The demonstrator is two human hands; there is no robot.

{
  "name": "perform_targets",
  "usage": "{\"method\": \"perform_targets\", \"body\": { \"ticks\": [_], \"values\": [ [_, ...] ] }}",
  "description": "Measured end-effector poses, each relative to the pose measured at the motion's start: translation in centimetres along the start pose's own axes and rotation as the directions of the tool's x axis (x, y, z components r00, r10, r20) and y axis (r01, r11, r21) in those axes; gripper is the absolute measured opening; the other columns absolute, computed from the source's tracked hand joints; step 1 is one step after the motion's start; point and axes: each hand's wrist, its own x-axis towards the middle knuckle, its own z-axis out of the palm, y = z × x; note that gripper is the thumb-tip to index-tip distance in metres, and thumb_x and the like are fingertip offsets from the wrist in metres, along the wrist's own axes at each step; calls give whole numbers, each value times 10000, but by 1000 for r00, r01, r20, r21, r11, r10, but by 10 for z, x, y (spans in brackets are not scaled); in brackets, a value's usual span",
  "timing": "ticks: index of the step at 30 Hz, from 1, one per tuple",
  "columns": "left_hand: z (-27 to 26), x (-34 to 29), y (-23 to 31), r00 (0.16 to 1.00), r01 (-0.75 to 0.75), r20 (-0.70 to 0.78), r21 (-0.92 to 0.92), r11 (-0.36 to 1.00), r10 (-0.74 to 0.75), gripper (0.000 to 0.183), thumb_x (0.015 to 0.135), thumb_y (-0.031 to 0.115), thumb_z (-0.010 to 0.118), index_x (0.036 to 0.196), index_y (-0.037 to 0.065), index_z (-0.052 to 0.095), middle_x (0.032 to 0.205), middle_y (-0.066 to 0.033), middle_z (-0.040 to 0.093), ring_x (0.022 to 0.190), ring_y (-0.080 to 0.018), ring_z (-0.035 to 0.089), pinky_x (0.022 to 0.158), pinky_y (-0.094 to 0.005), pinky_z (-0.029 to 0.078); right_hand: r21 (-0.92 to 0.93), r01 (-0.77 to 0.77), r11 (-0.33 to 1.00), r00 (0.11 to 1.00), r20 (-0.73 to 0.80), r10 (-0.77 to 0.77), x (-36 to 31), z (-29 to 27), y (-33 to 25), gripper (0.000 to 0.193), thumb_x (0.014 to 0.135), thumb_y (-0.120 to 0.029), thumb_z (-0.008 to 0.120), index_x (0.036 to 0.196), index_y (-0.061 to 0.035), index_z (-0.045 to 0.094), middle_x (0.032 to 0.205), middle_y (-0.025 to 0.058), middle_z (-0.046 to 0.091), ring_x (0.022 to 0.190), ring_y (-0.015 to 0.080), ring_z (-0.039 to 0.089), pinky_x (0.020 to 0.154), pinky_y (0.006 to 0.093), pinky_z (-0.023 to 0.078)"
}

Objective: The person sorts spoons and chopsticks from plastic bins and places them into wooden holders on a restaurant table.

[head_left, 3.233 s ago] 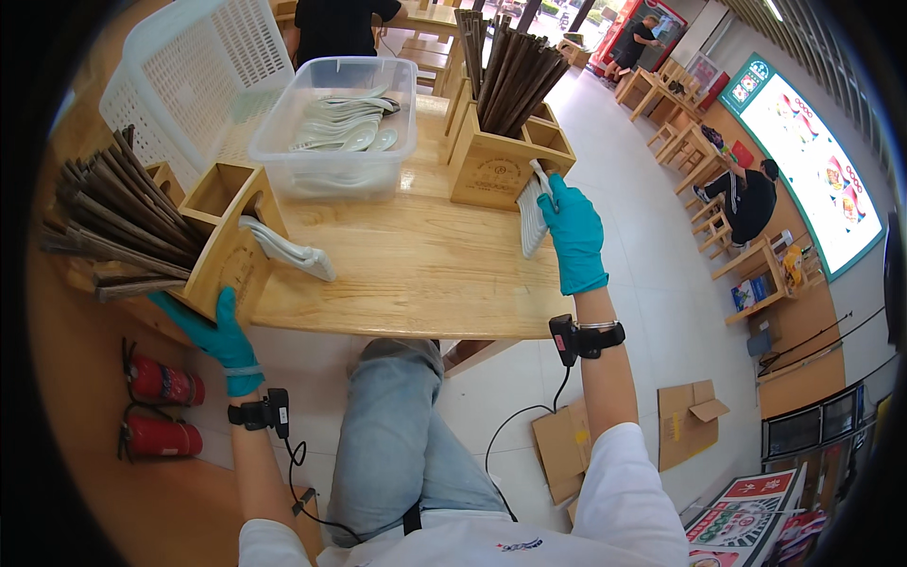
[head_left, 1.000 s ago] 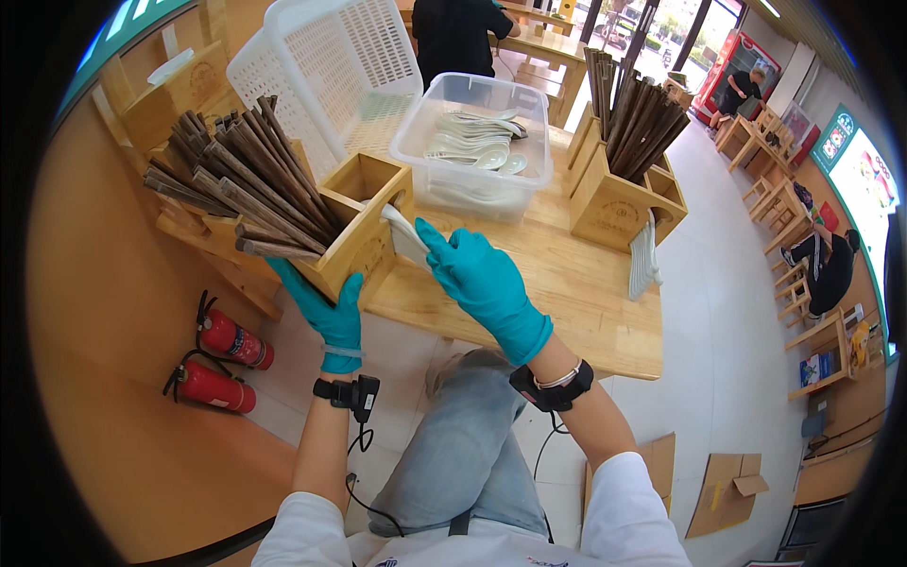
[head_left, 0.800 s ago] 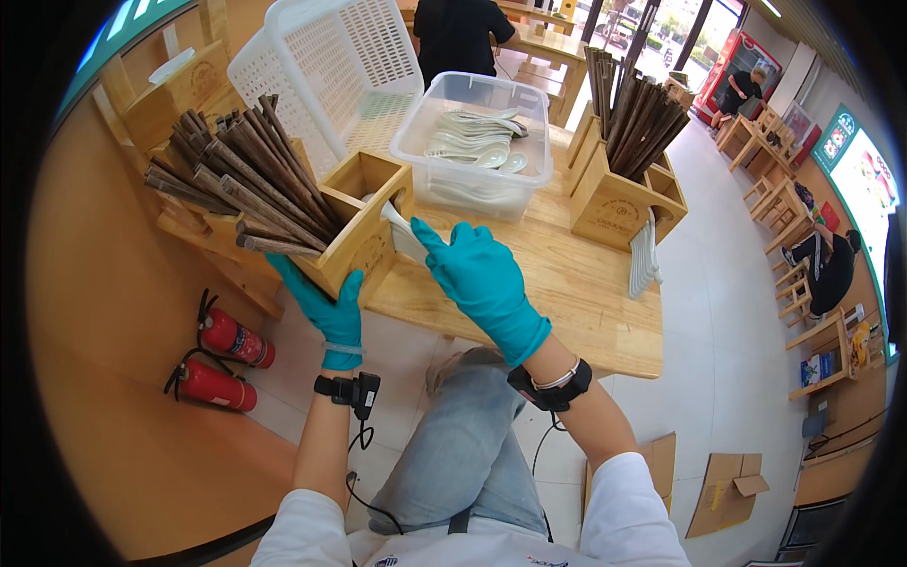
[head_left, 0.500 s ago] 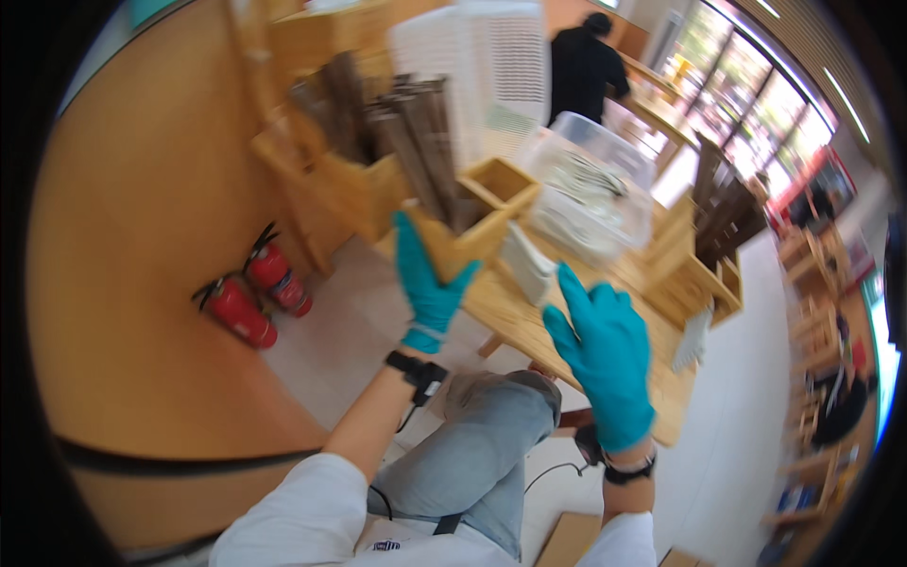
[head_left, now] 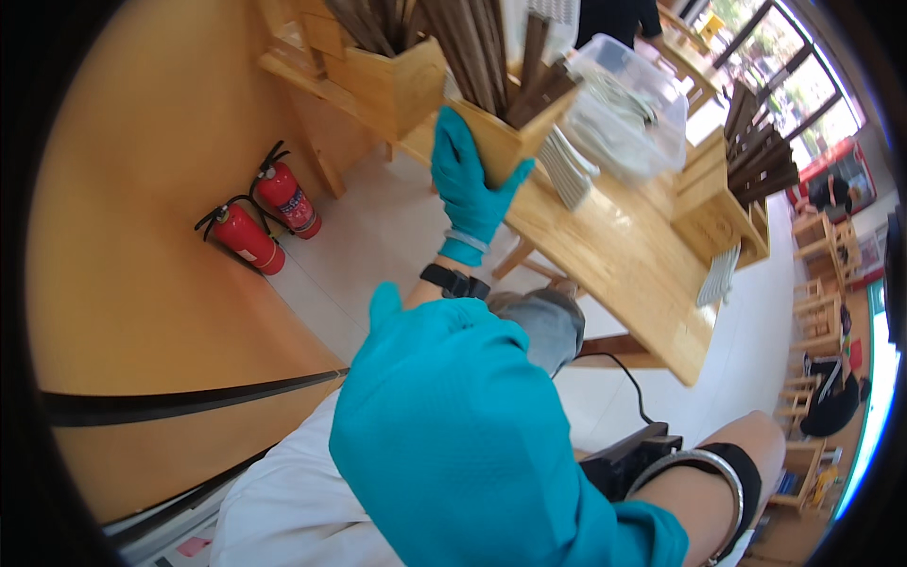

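Note:
My left hand (head_left: 475, 189), in a teal glove, is wrapped round the near corner of a wooden box (head_left: 491, 144), thumb on one side and fingers on the other. Long dark brown flat sticks (head_left: 472, 52) stand in that box. Very close to the camera, my gloved right hand (head_left: 444, 416) fills the lower middle, its back toward me. The fingers bend away behind the hand, so their tips and anything in them are hidden. A folded striped cloth (head_left: 567, 168) lies beside the box on the wooden table (head_left: 624, 246).
A clear plastic tub (head_left: 628, 113) holds pale cloths. Another stick-filled wooden box (head_left: 713, 213) stands at the right, with a striped cloth (head_left: 718, 276) at its foot. Further left is one more wooden box (head_left: 397, 90). Two red fire extinguishers (head_left: 248, 238) stand by the orange wall.
My right hand has come back from above the table, close to the camera. The view has shifted, so the table sits higher. My left hand has stayed at the box and now wraps its corner.

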Motion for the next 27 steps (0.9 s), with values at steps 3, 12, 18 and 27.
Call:
{"method": "perform_targets", "body": {
  "ticks": [3, 12, 18, 27],
  "values": [
    [-6, 0, 2, 1000, -2, 12, -63, 998, 2, 1140, 707, 358, 849, 1514, -13, 134, 1525, -246, 243, 1353, -413, 325, 1116, -464, 299, 21, 40, 999, 998, -45, -39, -7, 18, 1, 239, 893, -302, 605, 1034, -115, 651, 737, 124, 594, 647, 289, 583, 549, 403, 460],
    [-7, -9, 7, 999, -7, 32, -28, 1000, 8, 1117, 718, 317, 844, 1515, -1, 129, 1566, -228, 165, 1434, -384, 202, 1165, -457, 209, -5, 116, 993, 980, -160, -116, -18, 46, 1, 201, 889, -289, 597, 957, -108, 653, 703, 134, 601, 619, 309, 597, 524, 423, 463],
    [-3, -6, 8, 999, 5, 31, 16, 1000, -5, 1108, 699, 352, 851, 1508, 4, 178, 1552, -233, 213, 1403, -407, 273, 1136, -475, 275, 8, 170, 985, 917, -367, -156, -21, 37, 45, 189, 886, -280, 592, 905, -103, 654, 680, 141, 606, 601, 321, 607, 508, 436, 466],
    [-18, 2, 24, 999, 47, 25, -8, 999, -47, 1098, 687, 323, 861, 1503, 8, 197, 1522, -211, 284, 1352, -391, 340, 1117, -460, 304, 72, -832, 551, 193, -893, 408, -139, 77, 215, 266, 961, -338, 514, 856, -144, 663, 612, 153, 605, 545, 345, 603, 477, 456, 465]
  ]
}}
